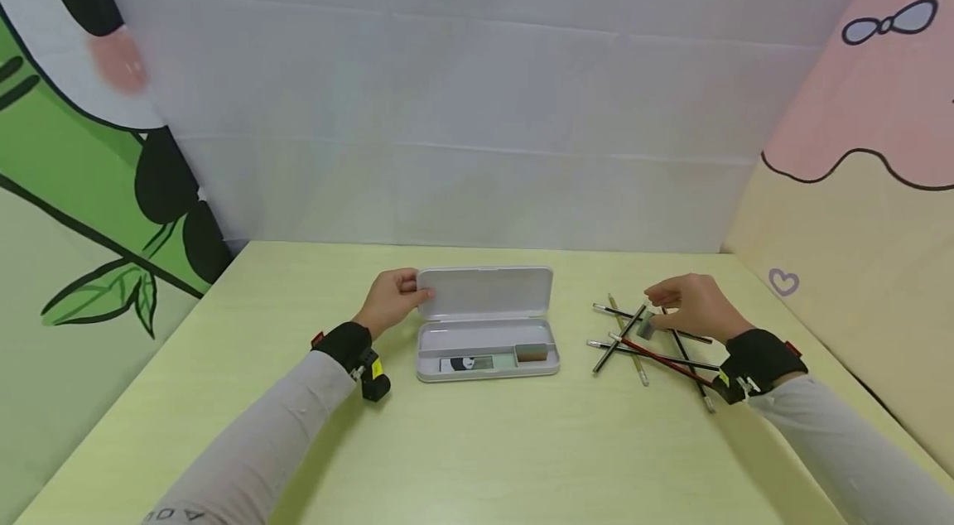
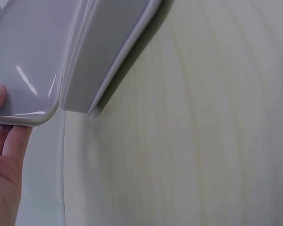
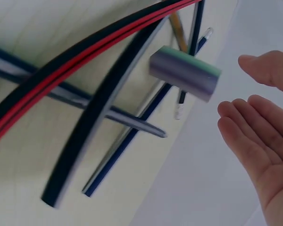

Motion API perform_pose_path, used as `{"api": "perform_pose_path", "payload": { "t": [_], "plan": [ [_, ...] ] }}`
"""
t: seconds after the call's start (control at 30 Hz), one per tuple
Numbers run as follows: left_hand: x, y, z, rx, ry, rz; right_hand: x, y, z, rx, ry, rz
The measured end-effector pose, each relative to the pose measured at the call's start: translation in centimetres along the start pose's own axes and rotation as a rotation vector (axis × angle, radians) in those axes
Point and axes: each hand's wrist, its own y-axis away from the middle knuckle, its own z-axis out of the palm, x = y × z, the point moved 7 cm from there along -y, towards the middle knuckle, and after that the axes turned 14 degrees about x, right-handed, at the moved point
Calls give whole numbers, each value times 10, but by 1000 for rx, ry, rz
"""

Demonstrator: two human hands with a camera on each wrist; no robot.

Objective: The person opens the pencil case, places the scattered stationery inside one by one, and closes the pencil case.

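An open white pencil case (image 1: pixel 488 325) stands on the table with its lid raised. My left hand (image 1: pixel 390 299) pinches the lid's left edge, thumb on the inner face and fingers behind, as the left wrist view also shows near the lid corner (image 2: pixel 35 94). Inside the base lie a panda-printed strip (image 1: pixel 465 363) and a brown-and-green block (image 1: pixel 532 353). My right hand (image 1: pixel 696 305) hovers over a loose heap of pencils (image 1: pixel 656 355). In the right wrist view, its thumb and fingers are apart, near a small mint-and-grey eraser-like block (image 3: pixel 185 73) among the pencils.
The pale wooden table (image 1: pixel 477 450) meets a whitish back wall (image 1: pixel 462 111). Cartoon-printed panels stand at the left (image 1: pixel 97 177) and right (image 1: pixel 857 202). One red-and-black striped pencil (image 3: pixel 92 59) crosses over several dark ones in the heap.
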Motion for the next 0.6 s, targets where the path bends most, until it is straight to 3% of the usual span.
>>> {"api": "perform_pose_path", "payload": {
  "t": [0.27,0.6],
  "plan": [
    [1,1,-1,6,16,36,21,4,11,-7,10,36],
    [3,2,1,3,4,5,31,5,20,-24,-10,78]
  ]
}}
